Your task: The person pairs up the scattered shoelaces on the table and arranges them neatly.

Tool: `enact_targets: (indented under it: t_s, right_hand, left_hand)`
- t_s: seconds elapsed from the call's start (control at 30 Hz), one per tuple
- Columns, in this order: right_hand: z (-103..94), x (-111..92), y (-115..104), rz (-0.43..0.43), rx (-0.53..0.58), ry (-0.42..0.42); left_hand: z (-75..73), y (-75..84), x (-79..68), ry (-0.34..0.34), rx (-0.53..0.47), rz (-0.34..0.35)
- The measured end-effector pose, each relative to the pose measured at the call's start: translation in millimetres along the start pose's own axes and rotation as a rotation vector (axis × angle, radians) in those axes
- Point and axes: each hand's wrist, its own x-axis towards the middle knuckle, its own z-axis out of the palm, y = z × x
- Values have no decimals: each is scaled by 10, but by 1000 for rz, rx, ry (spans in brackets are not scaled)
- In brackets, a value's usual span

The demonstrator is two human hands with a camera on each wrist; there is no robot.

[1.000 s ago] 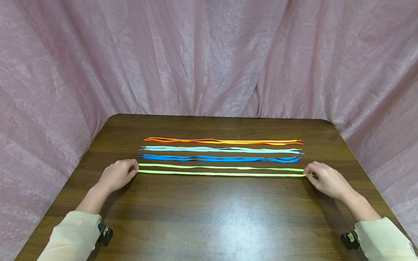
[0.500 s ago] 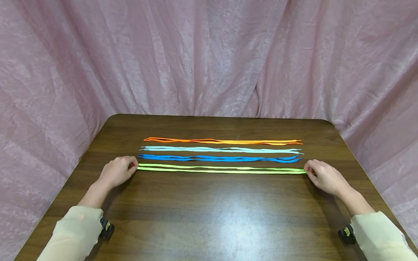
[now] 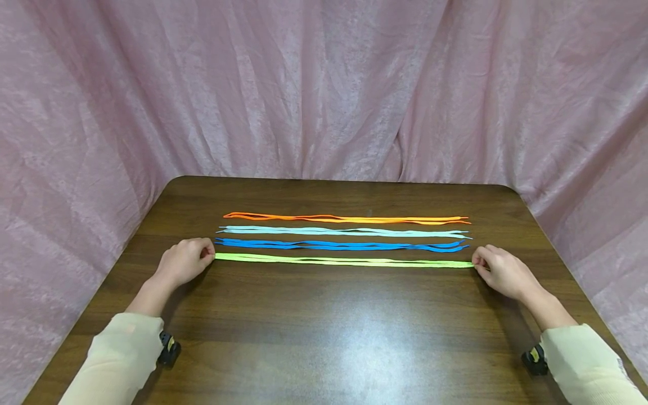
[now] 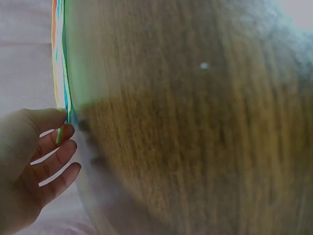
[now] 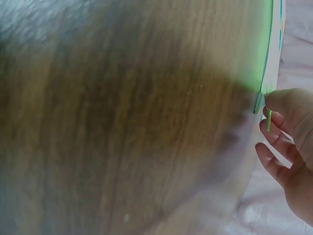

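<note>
A pair of yellow-green shoelaces (image 3: 344,261) stretches straight across the table, its strands lying close together. My left hand (image 3: 186,262) pinches the left ends between thumb and forefinger. At the other side my right hand (image 3: 501,272) pinches the right ends the same way. In the left wrist view a short green tip pokes out past the thumb of the left hand (image 4: 41,152); the right wrist view has a similar tip below the thumb of the right hand (image 5: 288,142). Just beyond lie blue shoelaces (image 3: 344,246), parallel to the green ones.
Farther back, light blue shoelaces (image 3: 304,230) and orange shoelaces (image 3: 283,217) lie in parallel rows on the brown wooden table (image 3: 283,332). A pink curtain (image 3: 324,90) hangs behind the table and along both sides.
Both hands have shifted slightly away from me, bringing the green shoelaces nearer the blue ones. The two green strands, apart a second ago, have drawn together. The other rows stay put.
</note>
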Motion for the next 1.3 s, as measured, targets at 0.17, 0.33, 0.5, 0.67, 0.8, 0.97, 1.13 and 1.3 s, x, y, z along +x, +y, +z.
enact_targets:
  t_s: [0.17,0.33,0.5,0.67,0.8,0.97,1.13,1.3]
  right_hand:
    - [17,-5,-5,12,10,-23]
    - [36,-17,-6,15,8,-32]
    - [43,-27,-1,22,3,-37]
    - [55,-30,-5,20,-4,-31]
    - [60,-31,-4,21,-12,-29]
    - [57,-29,-1,27,-12,-37]
    - [40,-34,-13,30,-16,-33]
    - [12,-2,-42,26,-22,0]
  left_hand:
    - [26,-13,8,17,4,6]
    - [37,-13,12,21,0,17]
    - [69,-14,10,39,2,22]
    - [89,-5,3,51,-9,18]
    - [81,2,-5,46,-11,9]
    - [58,1,-13,32,-12,3]
    - [29,-9,-21,41,-8,3]
    - [-7,16,-28,45,-6,18]
